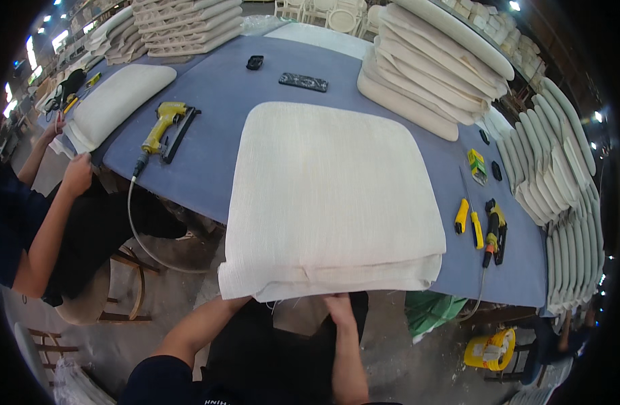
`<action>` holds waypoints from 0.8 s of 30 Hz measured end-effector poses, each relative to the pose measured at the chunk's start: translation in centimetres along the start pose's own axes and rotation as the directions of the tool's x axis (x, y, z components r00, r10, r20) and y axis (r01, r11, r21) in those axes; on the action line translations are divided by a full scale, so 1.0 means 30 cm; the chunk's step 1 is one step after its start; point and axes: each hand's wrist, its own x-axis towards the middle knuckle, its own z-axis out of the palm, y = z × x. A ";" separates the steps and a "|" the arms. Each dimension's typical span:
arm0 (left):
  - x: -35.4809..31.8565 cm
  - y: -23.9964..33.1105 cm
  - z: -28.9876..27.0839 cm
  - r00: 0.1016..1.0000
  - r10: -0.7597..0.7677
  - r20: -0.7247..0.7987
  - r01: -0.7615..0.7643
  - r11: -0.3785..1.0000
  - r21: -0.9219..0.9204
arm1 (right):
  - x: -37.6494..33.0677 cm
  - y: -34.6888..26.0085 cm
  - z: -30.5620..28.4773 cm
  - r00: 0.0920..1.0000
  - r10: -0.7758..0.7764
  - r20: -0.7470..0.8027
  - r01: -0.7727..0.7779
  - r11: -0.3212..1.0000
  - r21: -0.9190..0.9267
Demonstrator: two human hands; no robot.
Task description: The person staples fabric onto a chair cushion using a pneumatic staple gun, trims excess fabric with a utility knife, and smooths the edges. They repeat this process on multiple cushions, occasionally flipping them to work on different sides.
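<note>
A cream fabric-covered seat cushion (333, 185) lies on the blue-grey table in front of me, its near end jutting over the table edge. Along that end the fabric is folded, with a loose flap and a few frayed threads. My left hand (234, 305) reaches beneath the left part of the near end; its fingers are hidden by the cloth. At the middle of the same edge, my right hand (339, 309) is closed on the cushion's underside border, its fingertips mostly out of sight.
A yellow staple gun (165, 128) with an air hose lies left. Right are another staple gun (497, 229), a screwdriver (476, 226), a yellow-handled tool (462, 214) and a small box (477, 167). Cushion stacks (431, 67) stand behind. A co-worker's hand (77, 174) touches another cushion (124, 101).
</note>
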 end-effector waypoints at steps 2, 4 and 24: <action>0.007 0.004 0.000 1.000 0.010 -0.008 -0.010 1.000 -0.002 | -0.102 -0.190 0.130 0.987 -0.030 0.158 0.061 0.978 -0.200; 0.033 0.048 0.021 0.998 0.061 -0.009 -0.061 0.998 -0.008 | -0.241 -0.446 0.184 0.975 -0.088 0.202 0.159 0.916 -0.368; -0.441 0.148 -0.223 0.965 -0.132 -0.225 0.103 0.986 -0.134 | 0.016 -0.868 -0.531 0.380 -0.892 -0.246 0.022 0.274 -0.961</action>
